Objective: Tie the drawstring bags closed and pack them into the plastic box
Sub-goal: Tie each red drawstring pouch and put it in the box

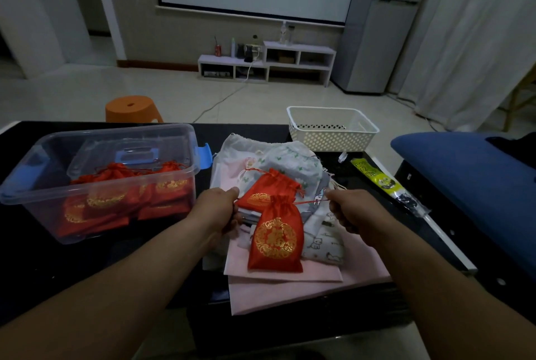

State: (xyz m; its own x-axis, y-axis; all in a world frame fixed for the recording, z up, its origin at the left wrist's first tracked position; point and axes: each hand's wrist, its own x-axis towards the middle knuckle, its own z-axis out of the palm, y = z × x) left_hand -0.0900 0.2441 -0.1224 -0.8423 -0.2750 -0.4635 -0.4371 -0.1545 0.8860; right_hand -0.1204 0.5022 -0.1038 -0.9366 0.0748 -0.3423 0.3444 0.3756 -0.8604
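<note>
A red drawstring bag with a gold emblem [275,239] hangs between my hands above a pile of cloth bags, its neck gathered tight. My left hand [219,207] pinches the left end of its red cord. My right hand [348,210] pinches the right end, and the cord is stretched taut between them. A second red bag [268,188] lies on the pile just behind it. The clear plastic box [43,206] with blue latches stands at the left and holds several red bags [121,191].
White and pink printed drawstring bags [290,162] are stacked on the black table [145,258]. A white perforated basket [330,127] stands at the back right, with a green-and-black packet [380,182] beside it. A blue cushion [470,174] is at the right, an orange stool [132,108] behind the table.
</note>
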